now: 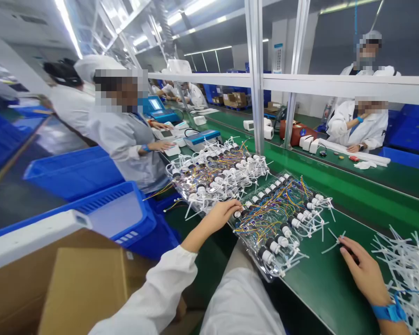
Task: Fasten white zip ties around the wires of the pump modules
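Note:
My left hand (220, 215) is closed at the near left corner of a clear plastic tray (268, 274), its fingertips on a small black-and-white cylindrical part (238, 214). Rows of similar parts (295, 222) with coloured wires (265, 211) and white cable ties fill this tray. To the right, over the green bench, my right hand (363, 267) pinches a white cable tie (334, 243) between thumb and forefinger. A heap of loose white cable ties (410, 265) lies just beyond that hand, beside my blue wristband (389, 311).
A second filled tray (216, 174) sits behind the first. At the left stand blue bins (139, 218) and a cardboard box (84, 284). Metal posts (254, 70) rise along the green bench (310, 291). A co-worker (122, 135) works at the far left; another person (359, 121) sits across.

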### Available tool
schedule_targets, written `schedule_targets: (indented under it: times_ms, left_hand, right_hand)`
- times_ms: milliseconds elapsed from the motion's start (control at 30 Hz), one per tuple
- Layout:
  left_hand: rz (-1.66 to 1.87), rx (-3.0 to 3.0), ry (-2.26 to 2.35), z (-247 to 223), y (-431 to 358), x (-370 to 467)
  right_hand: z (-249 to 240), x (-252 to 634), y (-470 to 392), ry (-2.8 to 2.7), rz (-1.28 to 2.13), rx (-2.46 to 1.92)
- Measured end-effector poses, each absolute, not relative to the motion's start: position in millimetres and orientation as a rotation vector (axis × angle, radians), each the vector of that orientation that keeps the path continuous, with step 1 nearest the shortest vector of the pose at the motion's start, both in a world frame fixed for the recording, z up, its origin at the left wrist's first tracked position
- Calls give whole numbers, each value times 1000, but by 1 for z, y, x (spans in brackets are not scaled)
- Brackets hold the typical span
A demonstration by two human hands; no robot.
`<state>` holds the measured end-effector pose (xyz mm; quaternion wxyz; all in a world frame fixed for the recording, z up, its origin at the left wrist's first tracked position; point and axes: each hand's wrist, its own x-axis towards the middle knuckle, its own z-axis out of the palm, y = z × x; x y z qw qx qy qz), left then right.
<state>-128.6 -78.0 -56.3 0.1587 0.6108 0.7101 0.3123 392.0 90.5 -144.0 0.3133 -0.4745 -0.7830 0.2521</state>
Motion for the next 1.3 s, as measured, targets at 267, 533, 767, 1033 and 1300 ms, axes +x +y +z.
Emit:
schedule_targets:
  times_ms: [267,533,767,1033,1300]
  left_hand:
    - [1080,1676,1920,-45,-62,-122]
    - [641,2026,1718,-63,-47,-141]
    - [699,2060,1608,-76,-29,-146]
    - [1038,1828,1746,-71,-35,-146]
    - [1178,1674,1787,-65,-33,-141]
  right_hand:
    - [-142,388,92,-2049,677,-1235]
    - [-138,381,88,-2004,718,-1240]
    - [-140,383,89,-2005,717,-1219]
    - [-149,395,96,-2080,671,-1237]
    - [-145,394,93,-2090,649,-1259]
